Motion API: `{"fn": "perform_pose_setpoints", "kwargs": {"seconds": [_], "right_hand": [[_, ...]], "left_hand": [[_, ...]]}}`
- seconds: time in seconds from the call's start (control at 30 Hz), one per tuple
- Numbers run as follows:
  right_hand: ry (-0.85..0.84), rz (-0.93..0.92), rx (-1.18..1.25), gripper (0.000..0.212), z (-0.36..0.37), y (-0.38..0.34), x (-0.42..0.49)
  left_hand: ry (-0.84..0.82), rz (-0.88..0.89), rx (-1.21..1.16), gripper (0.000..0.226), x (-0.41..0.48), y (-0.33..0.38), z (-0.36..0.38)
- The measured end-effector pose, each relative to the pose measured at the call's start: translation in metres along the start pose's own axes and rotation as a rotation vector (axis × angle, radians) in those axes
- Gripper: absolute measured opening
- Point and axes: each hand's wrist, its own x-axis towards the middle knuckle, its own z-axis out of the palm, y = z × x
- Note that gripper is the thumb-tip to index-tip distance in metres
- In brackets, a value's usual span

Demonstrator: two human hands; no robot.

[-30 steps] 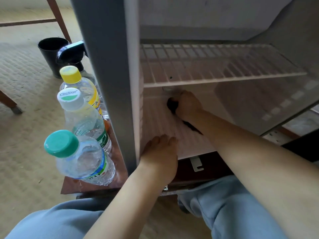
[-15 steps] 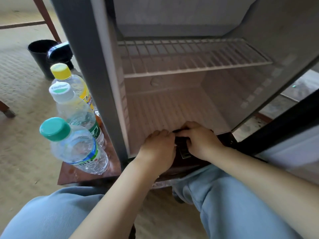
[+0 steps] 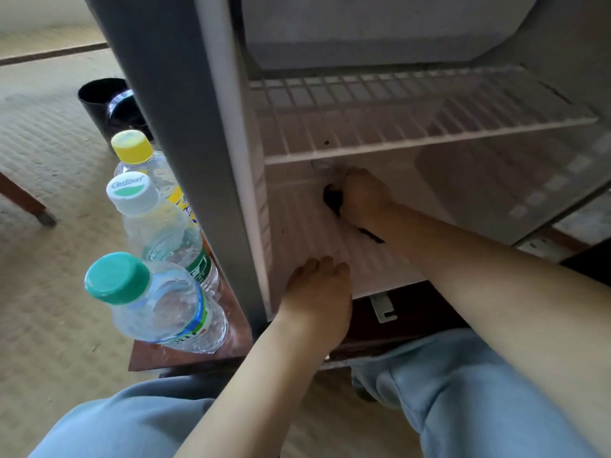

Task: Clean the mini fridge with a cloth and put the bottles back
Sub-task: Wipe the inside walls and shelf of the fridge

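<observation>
The mini fridge [image 3: 185, 94] stands open with a white wire shelf [image 3: 413, 127] across its middle. My right hand [image 3: 363, 196] reaches deep under the shelf and grips a dark cloth [image 3: 332, 198] against the ribbed white floor [image 3: 307, 233] at the back. My left hand [image 3: 319, 292] rests on the floor's front edge, fingers curled over it. Three clear water bottles stand outside on the left: green cap [image 3: 158, 302], white cap [image 3: 158, 226], yellow cap [image 3: 139, 157].
The bottles stand on a low brown wooden stand [image 3: 172, 357] beside the fridge wall. A black bin [image 3: 99, 100] sits behind them on the woven mat floor. A wooden chair leg [image 3: 23, 200] is at far left. My knees in grey-blue trousers [image 3: 446, 391] are below.
Half a second ago both hands were together at the fridge's front edge with the cloth. My right hand has since pushed the cloth to the back; my left hand stays at the front.
</observation>
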Motion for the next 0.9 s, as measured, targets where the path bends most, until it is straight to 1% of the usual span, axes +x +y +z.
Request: {"fn": "perform_pose_setpoints", "kwargs": {"seconds": [0.13, 0.23, 0.3, 0.4, 0.5, 0.57, 0.67, 0.77, 0.83, 0.9], "right_hand": [[-0.007, -0.007, 0.136, 0.03, 0.01, 0.001, 0.028], [0.006, -0.024, 0.17, 0.032, 0.015, 0.007, 0.01], [-0.007, -0.085, 0.183, 0.03, 0.015, 0.006, -0.016], [-0.052, -0.174, 0.063, 0.038, 0.006, 0.002, -0.077], [-0.131, -0.179, 0.01, 0.046, -0.005, -0.001, -0.137], [-0.146, -0.159, 0.007, 0.048, -0.007, 0.002, -0.159], [-0.122, -0.145, -0.008, 0.048, -0.004, 0.004, -0.163], [-0.114, -0.109, 0.002, 0.046, 0.001, 0.002, -0.151], [-0.086, -0.086, 0.006, 0.047, 0.004, 0.001, -0.137], [-0.035, -0.077, -0.043, 0.047, 0.008, -0.003, -0.115]], "left_hand": [[0.02, -0.01, 0.009, 0.044, 0.009, -0.002, -0.003], [-0.007, -0.01, 0.017, 0.045, 0.009, 0.004, -0.003], [-0.018, -0.009, 0.024, 0.044, 0.008, 0.008, -0.003], [0.007, -0.003, 0.031, 0.04, 0.004, 0.012, -0.003], [0.056, 0.031, 0.046, 0.04, -0.01, 0.014, -0.004], [0.046, 0.027, 0.052, 0.043, -0.024, 0.014, -0.004], [0.022, -0.002, 0.058, 0.043, -0.04, 0.011, -0.002], [0.037, -0.037, 0.068, 0.043, -0.045, 0.007, -0.002], [0.054, -0.032, 0.052, 0.044, -0.043, 0.005, -0.002], [0.052, -0.014, 0.046, 0.044, -0.038, 0.004, 0.0]]}}
